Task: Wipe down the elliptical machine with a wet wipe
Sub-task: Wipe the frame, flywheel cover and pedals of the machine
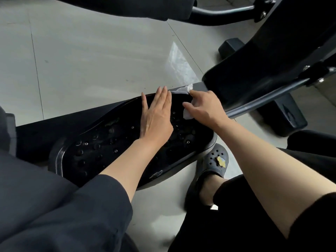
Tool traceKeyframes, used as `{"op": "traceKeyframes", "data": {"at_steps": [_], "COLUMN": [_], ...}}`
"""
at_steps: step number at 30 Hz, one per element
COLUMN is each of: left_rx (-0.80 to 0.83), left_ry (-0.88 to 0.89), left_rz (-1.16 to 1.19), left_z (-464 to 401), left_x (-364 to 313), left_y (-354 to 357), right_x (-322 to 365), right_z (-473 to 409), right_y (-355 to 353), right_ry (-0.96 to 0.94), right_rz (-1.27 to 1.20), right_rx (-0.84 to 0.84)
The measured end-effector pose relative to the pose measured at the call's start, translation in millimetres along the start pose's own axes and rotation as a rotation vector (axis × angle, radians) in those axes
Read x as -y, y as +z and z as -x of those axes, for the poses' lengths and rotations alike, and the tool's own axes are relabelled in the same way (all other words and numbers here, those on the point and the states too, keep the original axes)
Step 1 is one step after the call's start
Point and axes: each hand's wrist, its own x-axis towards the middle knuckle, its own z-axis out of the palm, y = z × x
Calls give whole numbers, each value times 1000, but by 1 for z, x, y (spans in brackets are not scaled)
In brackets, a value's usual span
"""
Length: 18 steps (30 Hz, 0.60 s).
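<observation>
The left hand (pixel 156 113) is lying flat with straight fingers on the black foot pedal (pixel 101 151) of the elliptical machine (pixel 254 75), probably steadying it so it is not swinging under the wiping. The right hand (pixel 203 106) is holding the white wet wipe (pixel 187 113) bunched under its curled fingers and pressing it against the pedal's far end, where the pedal is meeting the grey rail (pixel 196 87); one corner of the wipe is sticking up beyond the fingertips. The pedal's studded tread is looking dull and spotted, so this part seems still in progress. A grey clog (pixel 214 160) is standing just beside the pedal on the pale tiled floor (pixel 91 57), which is reflecting light near the machine's dark base (pixel 283 117).
</observation>
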Motion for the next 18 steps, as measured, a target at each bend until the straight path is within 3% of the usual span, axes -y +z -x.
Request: {"op": "traceKeyframes", "data": {"at_steps": [5,10,18], "left_rx": [36,72,203], "left_ry": [-28,-34,-78], "left_rz": [-39,108,349], "left_z": [-1,8,55], "left_x": [-5,-2,2], "left_y": [-1,-8,-22], "right_x": [-5,-11,5], "right_z": [-17,6,60], "right_y": [8,-4,-9], "right_ry": [-30,155,440], "right_rz": [100,70,228], "right_rx": [52,83,95]}}
